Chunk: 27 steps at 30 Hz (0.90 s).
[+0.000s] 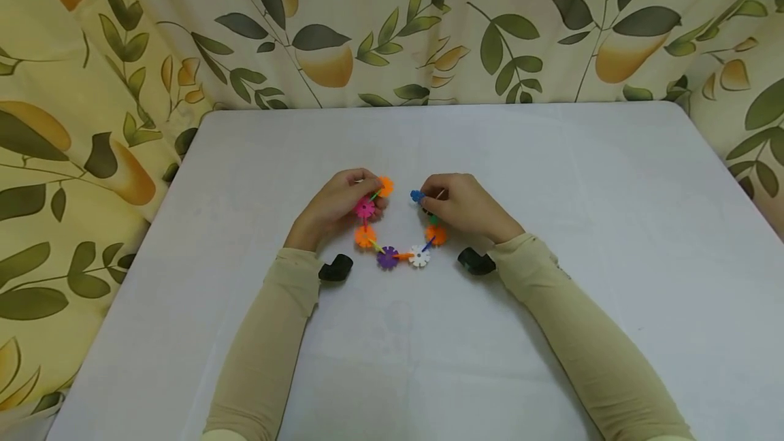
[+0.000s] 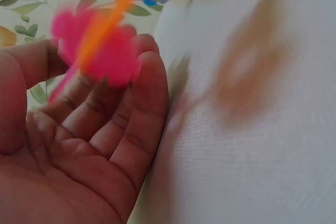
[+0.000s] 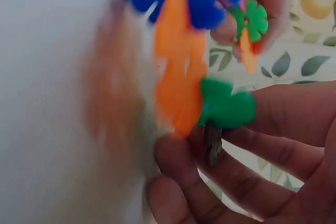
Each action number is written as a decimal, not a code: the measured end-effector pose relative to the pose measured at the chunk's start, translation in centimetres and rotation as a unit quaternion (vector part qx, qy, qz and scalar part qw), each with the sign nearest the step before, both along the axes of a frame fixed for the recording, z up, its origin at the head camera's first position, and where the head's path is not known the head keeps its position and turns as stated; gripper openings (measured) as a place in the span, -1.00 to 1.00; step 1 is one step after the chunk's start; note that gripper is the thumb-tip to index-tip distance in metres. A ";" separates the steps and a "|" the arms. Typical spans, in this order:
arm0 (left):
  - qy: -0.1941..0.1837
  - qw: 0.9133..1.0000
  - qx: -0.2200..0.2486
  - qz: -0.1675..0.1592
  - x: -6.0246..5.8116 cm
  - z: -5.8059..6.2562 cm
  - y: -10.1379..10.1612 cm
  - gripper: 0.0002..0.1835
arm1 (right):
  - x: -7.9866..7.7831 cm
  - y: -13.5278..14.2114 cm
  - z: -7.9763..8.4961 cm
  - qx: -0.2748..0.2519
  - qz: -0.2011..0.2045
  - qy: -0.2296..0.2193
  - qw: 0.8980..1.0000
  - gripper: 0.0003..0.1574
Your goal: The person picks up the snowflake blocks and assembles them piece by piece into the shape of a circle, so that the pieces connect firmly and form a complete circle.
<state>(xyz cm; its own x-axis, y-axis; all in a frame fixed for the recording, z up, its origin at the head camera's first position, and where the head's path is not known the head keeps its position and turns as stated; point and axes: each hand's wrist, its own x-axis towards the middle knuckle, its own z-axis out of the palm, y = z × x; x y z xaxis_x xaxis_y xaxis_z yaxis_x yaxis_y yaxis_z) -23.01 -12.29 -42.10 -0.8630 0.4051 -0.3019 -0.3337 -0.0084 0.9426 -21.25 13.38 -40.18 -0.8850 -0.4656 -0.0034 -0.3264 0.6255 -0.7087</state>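
A U-shaped chain of interlocking snowflake discs (image 1: 388, 258) hangs between both hands, in purple, white, orange, pink, green and blue. My left hand (image 1: 337, 197) holds its left end, thumb and fingers at the orange end disc (image 1: 385, 186) and the pink disc (image 1: 365, 207). On the other side my right hand (image 1: 468, 207) pinches the right end, where a small blue disc (image 1: 417, 196) pokes out past the fingertips. Close up in the right wrist view, a green disc (image 3: 228, 104) and a dark disc (image 3: 212, 142) sit at the fingers. The left wrist view shows the pink disc blurred.
A white-covered table (image 1: 404, 359) lies under the arms. Each wrist carries a black camera, the left one (image 1: 336, 268) and the right one (image 1: 476, 262) both close over the cloth. A leaf-patterned curtain (image 1: 392, 26) hangs behind the table and at its sides.
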 end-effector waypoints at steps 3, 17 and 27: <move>0.018 1.000 -0.014 -0.015 0.1 0.0 0.1 -0.83 | -0.1 0.1 0.0 -0.014 -0.002 0.003 1.000 -0.86; 0.059 0.997 -0.031 -0.049 0.2 -0.1 0.7 -0.78 | 0.0 -0.1 -0.2 -0.048 0.036 0.045 0.997 -0.87; 0.086 0.992 -0.060 -0.067 0.3 -0.2 0.8 -0.74 | 0.1 -0.3 -0.4 -0.066 0.050 0.065 0.994 -0.90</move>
